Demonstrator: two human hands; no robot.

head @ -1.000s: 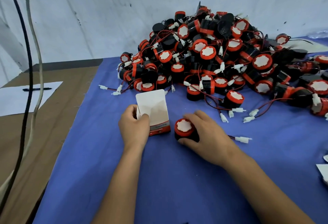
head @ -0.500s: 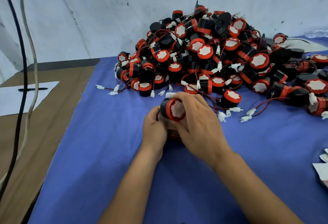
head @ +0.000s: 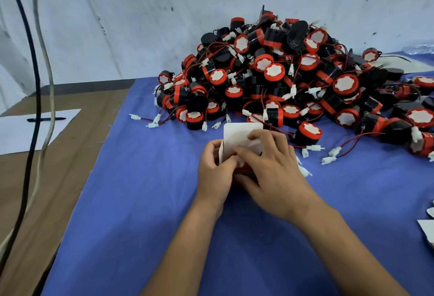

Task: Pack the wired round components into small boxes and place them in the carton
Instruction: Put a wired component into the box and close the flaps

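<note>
- Steadying a small box [head: 239, 137] upright on the desk [head: 145, 202], with the left hand [head: 215, 169] wrapped round its left edge, fingers curled on the card, likely so the mouth stays open and square.
- Pressing down from the right with the right hand [head: 270, 166], fingers bent over the opening and on the white flap; probably seating a wired round component inside, though only a sliver of red shows between the hands and cannot be told apart from the box's own red print.
- Kept close to the body, just short of the pile of components [head: 281, 80], presumably to shorten each reach.
- Heaped loosely against the wall [head: 141, 26], the pile: squat black cylinders with glossy orange-red rims, white paper-like discs on top, thin red and black leads ending in small white plastic plugs [head: 314, 148], several trailing onto the cloth.
- Covered in a matte blue cloth, soft-looking and faintly creased; bare brown board to the left, carrying a white sheet [head: 14, 136] with a black pen [head: 45, 119].
- Hanging down the left edge, two cables [head: 35, 84], one black, one pale.
- No carton in view.
</note>
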